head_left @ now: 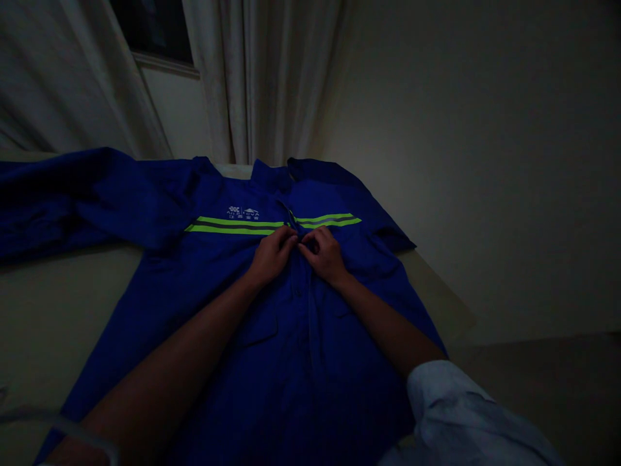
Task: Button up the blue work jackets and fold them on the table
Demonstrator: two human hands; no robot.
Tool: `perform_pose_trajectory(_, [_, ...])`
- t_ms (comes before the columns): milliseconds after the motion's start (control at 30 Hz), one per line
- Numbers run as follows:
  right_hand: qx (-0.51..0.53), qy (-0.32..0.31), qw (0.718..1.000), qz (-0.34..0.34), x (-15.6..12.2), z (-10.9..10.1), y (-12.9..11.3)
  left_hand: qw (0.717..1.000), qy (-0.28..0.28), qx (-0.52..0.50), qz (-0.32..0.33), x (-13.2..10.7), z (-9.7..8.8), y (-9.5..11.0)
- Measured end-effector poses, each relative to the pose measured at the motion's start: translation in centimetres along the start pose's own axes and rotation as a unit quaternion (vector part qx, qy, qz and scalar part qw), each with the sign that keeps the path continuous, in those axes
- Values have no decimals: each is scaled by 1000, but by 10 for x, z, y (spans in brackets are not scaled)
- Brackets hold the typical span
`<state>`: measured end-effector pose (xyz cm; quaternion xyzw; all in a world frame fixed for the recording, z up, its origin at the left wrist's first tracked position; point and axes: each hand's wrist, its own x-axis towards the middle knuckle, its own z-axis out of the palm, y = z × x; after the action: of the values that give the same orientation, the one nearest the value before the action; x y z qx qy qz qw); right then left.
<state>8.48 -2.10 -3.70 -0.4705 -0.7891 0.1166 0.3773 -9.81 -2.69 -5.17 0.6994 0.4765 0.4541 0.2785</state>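
Note:
A blue work jacket (194, 304) lies spread face up, with a yellow-green reflective stripe (233, 226) across its chest and white printed lettering above the stripe on the left. At the front opening, level with the stripe, my left hand (272, 254) pinches the edge of the placket. Close beside it, my right hand (326, 254) also has its fingertips pressed together on the placket (301, 304). The fingertips of both hands nearly meet. Whether a button or fastener is between them is too dark and small to see.
Beneath the jacket is a pale table (29, 336), its right corner showing past the garment. Curtains (272, 77) hang behind it near a dark window (152, 29). A plain wall (485, 162) rises on the right. A pale, blurred cord-like loop (63, 424) shows at lower left.

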Motion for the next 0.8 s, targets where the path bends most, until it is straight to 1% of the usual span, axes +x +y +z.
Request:
perform_pose_trajectory(33, [1, -4, 1000, -5, -2, -5, -5, 1000, -7, -4, -7, 1, -1, 1])
perform_pose_trajectory(67, [0, -23, 1000, -16, -6, -11, -11, 1000, -20, 1, -16, 1, -1, 3])
perform_pose_trajectory(100, [-4, -61, 998, -32, -13, -18, -18, 999, -34, 19, -24, 2, -2, 5])
perform_pose_trajectory(167, [-21, -166, 984, -62, -29, -32, -30, 996, -44, 78, -29, 3, -2, 9])
perform_pose_trajectory(200, [-29, -211, 975, -69, -38, -38, -35, 993, -38, 111, -26, 2, -1, 10])
perform_pose_trajectory(233, [-32, -241, 967, -73, -46, -43, -37, 990, -28, 140, -17, 1, -1, 10])
perform_pose_trajectory(300, [-19, -259, 963, -72, -58, -50, -38, 985, -15, 173, 14, -2, 1, 10])
perform_pose_trajectory(367, [-1, -258, 963, -81, -63, -53, -34, 986, -17, 161, 42, -5, 3, 11])
perform_pose_trajectory(433, [0, -254, 962, -100, -63, -53, -29, 993, -17, 104, 49, -5, 5, 14])
perform_pose_trajectory(500, [-8, -244, 962, -123, -63, -51, -26, 999, -28, 20, 13, -3, 5, 21])
perform_pose_trajectory(533, [-9, -239, 962, -135, -63, -50, -25, 998, -51, -21, -22, -1, 5, 25])
perform_pose_trajectory(567, [-11, -234, 961, -144, -63, -49, -24, 993, -85, -53, -62, 1, 3, 30])
perform_pose_trajectory(600, [-13, -228, 962, -149, -64, -48, -24, 983, -131, -73, -104, 3, 1, 34])
perform_pose_trajectory(667, [-18, -216, 965, -149, -67, -46, -24, 954, -235, -69, -173, 6, -6, 40])
perform_pose_trajectory(733, [-16, -208, 968, -140, -69, -43, -25, 926, -316, -47, -202, 6, -14, 42])
perform_pose_trajectory(767, [-8, -204, 970, -134, -69, -42, -25, 917, -343, -40, -199, 6, -17, 42])
perform_pose_trajectory(800, [4, -200, 972, -126, -70, -41, -24, 914, -358, -35, -186, 5, -19, 42])
